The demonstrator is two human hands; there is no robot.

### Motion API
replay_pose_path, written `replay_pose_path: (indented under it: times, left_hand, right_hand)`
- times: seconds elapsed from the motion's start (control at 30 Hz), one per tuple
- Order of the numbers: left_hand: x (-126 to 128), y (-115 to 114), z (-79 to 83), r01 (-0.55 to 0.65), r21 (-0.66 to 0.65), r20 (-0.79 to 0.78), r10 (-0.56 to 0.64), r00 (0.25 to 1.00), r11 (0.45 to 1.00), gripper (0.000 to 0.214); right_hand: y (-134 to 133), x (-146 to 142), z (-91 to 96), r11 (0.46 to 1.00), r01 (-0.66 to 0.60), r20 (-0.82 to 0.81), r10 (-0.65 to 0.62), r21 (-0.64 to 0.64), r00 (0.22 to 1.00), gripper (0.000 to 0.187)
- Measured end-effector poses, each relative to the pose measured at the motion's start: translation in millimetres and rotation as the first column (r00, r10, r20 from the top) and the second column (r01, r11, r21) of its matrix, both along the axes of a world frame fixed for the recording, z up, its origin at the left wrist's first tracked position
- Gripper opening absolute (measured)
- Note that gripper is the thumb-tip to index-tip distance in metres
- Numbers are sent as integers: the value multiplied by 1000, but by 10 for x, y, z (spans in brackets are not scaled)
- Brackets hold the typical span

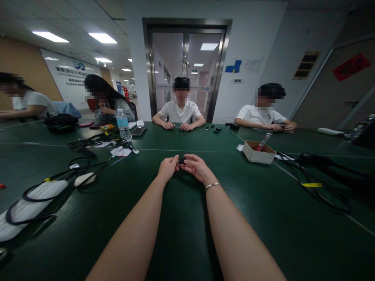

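Observation:
My left hand (168, 168) and my right hand (197, 167) meet over the dark green table (181, 218), arms stretched forward. Both pinch one small black part (181, 160) between their fingertips; the part is too small to name. A silver bracelet (212, 185) circles my right wrist. The hands hover just above the tabletop, near its middle.
A small cardboard box (259, 152) with a red-tipped tool stands to the right. Black cables (316, 183) lie far right and left (58, 177). A water bottle (123, 125), phones and paper scraps sit at the back left. Several people sit across the table.

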State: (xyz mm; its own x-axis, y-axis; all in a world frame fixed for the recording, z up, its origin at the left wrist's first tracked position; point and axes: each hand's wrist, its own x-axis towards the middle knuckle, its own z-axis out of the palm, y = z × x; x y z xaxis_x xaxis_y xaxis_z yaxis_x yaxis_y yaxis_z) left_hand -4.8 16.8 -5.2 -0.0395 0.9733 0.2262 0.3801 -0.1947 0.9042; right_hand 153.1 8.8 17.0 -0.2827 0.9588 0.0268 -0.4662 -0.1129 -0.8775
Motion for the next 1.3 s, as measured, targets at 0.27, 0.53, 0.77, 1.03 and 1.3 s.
replay_pose_path:
  times: [0.27, 0.53, 0.77, 1.03, 1.3]
  left_hand:
    - [13, -65, 61, -39, 3, -14, 39, 999, 999, 56]
    - [16, -85, 92, -90, -10, -92, 89, 992, 996, 56]
    - [36, -117, 106, -58, 44, -148, 64, 987, 997, 50]
    - [41, -53, 9, 19, 85, -39, -16, 999, 996, 33]
    - [54, -7, -30, 81, 179, 137, -106, 985, 981, 23]
  right_hand:
    - [3, -6, -2, 1000, -14, -7, 14, 22, 1000, 26]
    - [-10, -9, 4, 999, -37, -12, 38, 34, 999, 26]
    - [17, -2, -22, 1000, 1, 17, -1, -2, 1000, 23]
    - [56, 7, -52, 998, 58, 7, -57, -29, 998, 23]
    - [63, 7, -49, 996, 72, 13, -71, -57, 997, 20]
